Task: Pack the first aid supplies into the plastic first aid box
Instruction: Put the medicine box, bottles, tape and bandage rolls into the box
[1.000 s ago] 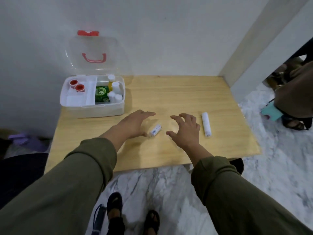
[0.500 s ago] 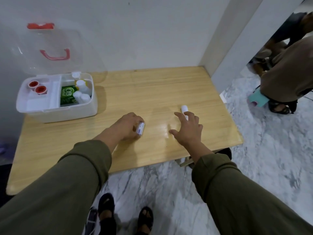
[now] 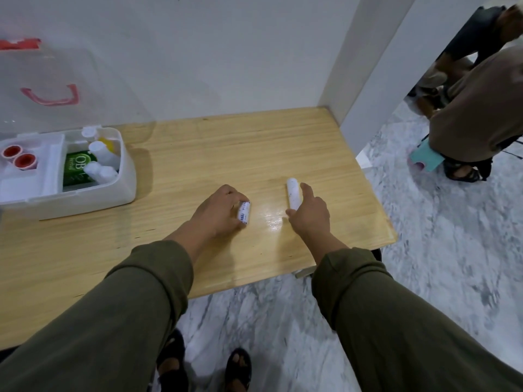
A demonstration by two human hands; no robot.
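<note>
two supplies remain outside the first aid box [image 3: 85, 199], both on the wooden surface [image 3: 226, 148] well to the right of the box. left hand [image 3: 218, 213]: fingers curled around the short labelled roll [image 3: 244, 213], gripping it. right hand [image 3: 310, 212]: fingers part-curled at the near end of the long white tube [image 3: 293, 193], index finger lying along its side; whether the grip has closed cannot be told. both items appear light, rigid enough to pinch and free to roll; take each across its middle. the box stands with its clear lid [image 3: 56, 80] raised. its right compartment already holds white bottles [image 3: 99, 162] and a green packet [image 3: 76, 168], so free space is tight. red-capped jars [image 3: 19, 157] fill the left tray. nothing lies between the hands and the box.
</note>
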